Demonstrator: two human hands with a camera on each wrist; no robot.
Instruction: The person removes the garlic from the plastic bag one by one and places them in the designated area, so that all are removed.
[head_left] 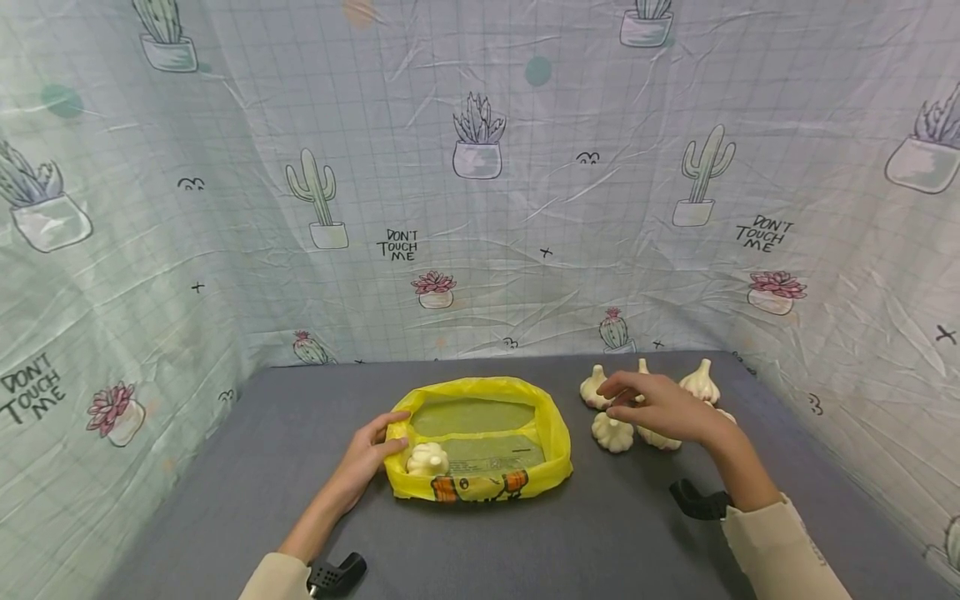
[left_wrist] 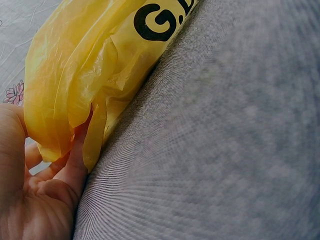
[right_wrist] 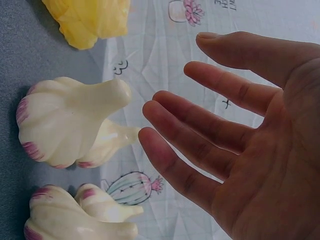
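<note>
A yellow plastic bag (head_left: 555, 433) lies with its mouth opened wide and its rim rolled outward. Inside, at the near left corner, sits one garlic bulb (head_left: 427, 459). My left hand (head_left: 362, 462) holds the bag's left edge between thumb and fingers; the left wrist view shows the fingers (left_wrist: 75, 165) partly covered by the plastic. Over a group of garlic bulbs (head_left: 612, 432) at the right hovers my right hand (head_left: 667, 408), its fingers spread and nothing in them. In the right wrist view a large garlic bulb (right_wrist: 65, 120) stands just apart from the fingertips (right_wrist: 152, 140).
Several garlic bulbs stand close together at the far right of the grey table (head_left: 315, 417), one (head_left: 701, 382) near the back edge. A cloth backdrop (head_left: 480, 250) printed with cacti hangs behind the table and along both sides.
</note>
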